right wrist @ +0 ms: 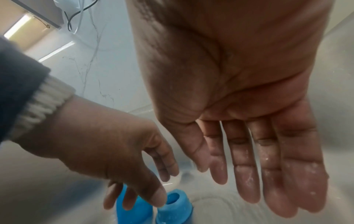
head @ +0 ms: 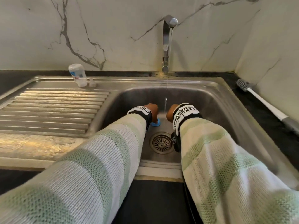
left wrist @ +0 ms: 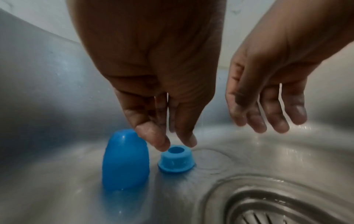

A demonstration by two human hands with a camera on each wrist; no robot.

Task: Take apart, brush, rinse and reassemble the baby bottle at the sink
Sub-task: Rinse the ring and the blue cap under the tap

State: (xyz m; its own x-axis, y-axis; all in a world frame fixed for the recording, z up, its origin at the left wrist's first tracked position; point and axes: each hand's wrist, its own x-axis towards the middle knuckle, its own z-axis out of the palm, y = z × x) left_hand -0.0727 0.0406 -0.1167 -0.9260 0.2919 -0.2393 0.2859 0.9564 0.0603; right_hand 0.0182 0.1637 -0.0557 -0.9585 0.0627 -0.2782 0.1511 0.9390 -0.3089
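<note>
On the wet sink floor (left wrist: 57, 197) stand a blue dome cap (left wrist: 125, 160) and, right of it, a blue collar ring (left wrist: 176, 159) with its hole facing up. My left hand (left wrist: 175, 143) hangs over the ring with thumb and fingers pointing down, tips just above its top; it holds nothing. My right hand (right wrist: 249, 174) is wet and open, fingers spread, empty, beside the running water stream (head: 168, 70). The white bottle body (head: 77, 75) and a clear nipple (head: 92, 83) stand on the ledge at the back left. In the head view only the ring's edge (head: 156, 123) shows under my left hand (head: 152, 110).
The faucet (head: 168, 29) runs into the basin between my hands. The drain strainer (head: 161, 143) lies just in front of them. A long white bottle brush (head: 262, 101) lies on the dark counter at the right. A ribbed drainboard (head: 51, 110) spreads to the left.
</note>
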